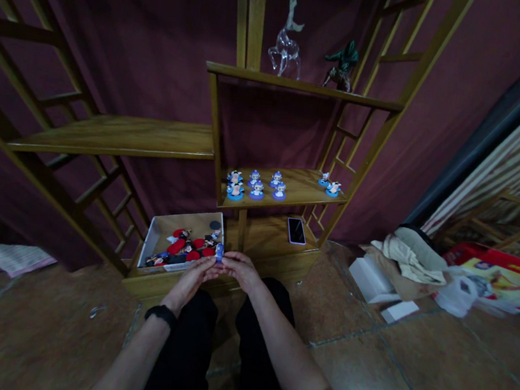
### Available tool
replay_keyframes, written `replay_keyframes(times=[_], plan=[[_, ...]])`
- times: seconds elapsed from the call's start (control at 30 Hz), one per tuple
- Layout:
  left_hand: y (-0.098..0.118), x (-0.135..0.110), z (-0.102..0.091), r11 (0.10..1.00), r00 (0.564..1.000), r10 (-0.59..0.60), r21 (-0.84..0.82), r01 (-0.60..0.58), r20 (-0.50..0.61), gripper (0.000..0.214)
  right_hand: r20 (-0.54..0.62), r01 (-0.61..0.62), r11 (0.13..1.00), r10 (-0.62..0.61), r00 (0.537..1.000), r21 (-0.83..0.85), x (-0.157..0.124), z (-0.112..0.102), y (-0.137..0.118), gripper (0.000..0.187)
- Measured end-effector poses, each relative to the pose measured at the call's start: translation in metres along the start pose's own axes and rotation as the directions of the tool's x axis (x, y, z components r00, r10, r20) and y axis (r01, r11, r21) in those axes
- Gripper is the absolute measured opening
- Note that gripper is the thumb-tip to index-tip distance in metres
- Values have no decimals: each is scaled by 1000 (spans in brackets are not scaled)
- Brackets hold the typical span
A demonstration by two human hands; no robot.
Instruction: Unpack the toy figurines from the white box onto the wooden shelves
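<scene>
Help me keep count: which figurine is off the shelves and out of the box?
The small bluish-purple figurine held between the left hand and right hand; the other figurines are on shelves or in the box.

A small blue figurine (219,253), partly hidden by fingers, is held between the left hand (195,278) and right hand (240,270) at the near right corner of an open white box (179,219). Inside, red-based figures (176,246) lie jumbled. On the shelf (305,192), four purple-based figures (257,190) stand in pairs, with blue-based figures (333,189) to either side.
</scene>
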State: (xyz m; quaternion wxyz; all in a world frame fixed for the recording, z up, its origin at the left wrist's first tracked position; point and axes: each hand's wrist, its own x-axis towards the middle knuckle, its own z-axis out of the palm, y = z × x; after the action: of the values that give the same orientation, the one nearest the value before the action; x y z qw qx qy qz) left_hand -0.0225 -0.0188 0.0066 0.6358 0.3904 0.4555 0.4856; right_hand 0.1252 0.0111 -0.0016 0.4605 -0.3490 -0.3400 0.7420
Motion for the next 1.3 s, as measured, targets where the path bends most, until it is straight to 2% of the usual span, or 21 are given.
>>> replay_keyframes(times=[0.13, 0.33, 0.5, 0.67, 0.8, 1.0, 1.3], plan=[[-2, 1, 0, 997, 994, 75, 34, -72, -79, 35, 8, -16, 999, 15, 1000, 28, 0, -1, 0, 38], [-10, 6, 1, 974, 968, 178, 172, -147, -177, 42, 31, -37, 997, 35, 999, 68, 1, -2, 0, 38], [-11, 8, 5, 947, 951, 247, 252, -197, -184, 41, 56, -31, 999, 29, 998, 36, 1, -1, 2, 39], [-14, 9, 11, 909, 940, 315, 325, -260, -130, 39, 16, 13, 1000, -13, 1000, -21, 7, -1, 10, 37], [-15, 9, 9, 924, 965, 245, 324, -204, -91, 41, -74, 21, 998, -25, 997, -55, 10, -3, 12, 36], [-8, 3, 6, 962, 993, 89, 264, -64, -82, 43, -19, -27, 997, 26, 999, -66, 9, -4, 8, 40], [-1, -13, 14, 979, 988, 43, 204, -12, -151, 39, 79, -69, 992, 77, 994, -103, 6, -8, 11, 41]])
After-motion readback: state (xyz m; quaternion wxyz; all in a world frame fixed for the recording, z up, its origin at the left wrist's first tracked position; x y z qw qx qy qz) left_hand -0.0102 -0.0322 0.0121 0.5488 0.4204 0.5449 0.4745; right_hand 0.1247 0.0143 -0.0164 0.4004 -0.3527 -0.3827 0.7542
